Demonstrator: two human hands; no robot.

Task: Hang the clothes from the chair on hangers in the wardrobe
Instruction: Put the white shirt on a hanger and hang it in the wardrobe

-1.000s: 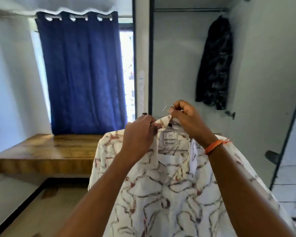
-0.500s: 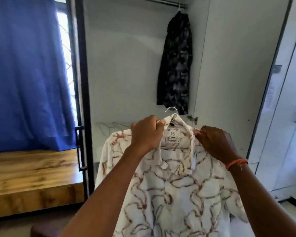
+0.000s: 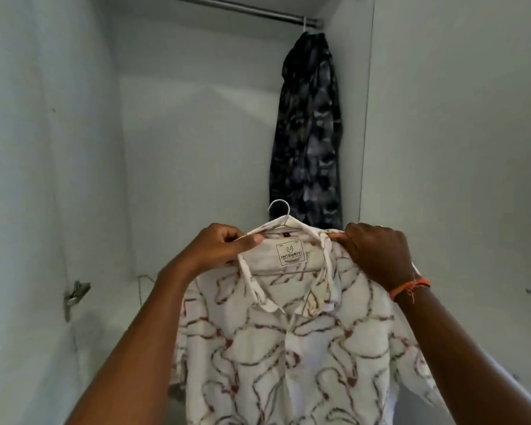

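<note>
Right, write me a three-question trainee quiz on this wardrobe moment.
1. True or false: the white patterned shirt already hangs from the rail.
2. What hangs at the rail's right end?
A. a dark patterned garment
B. a blue towel
C. an empty hanger
3. Fill in: the left hand and right hand both grip the shirt at its ____.

Key: 1 false, its hanger hook is well below the rail; 2 A; 3 collar.
</note>
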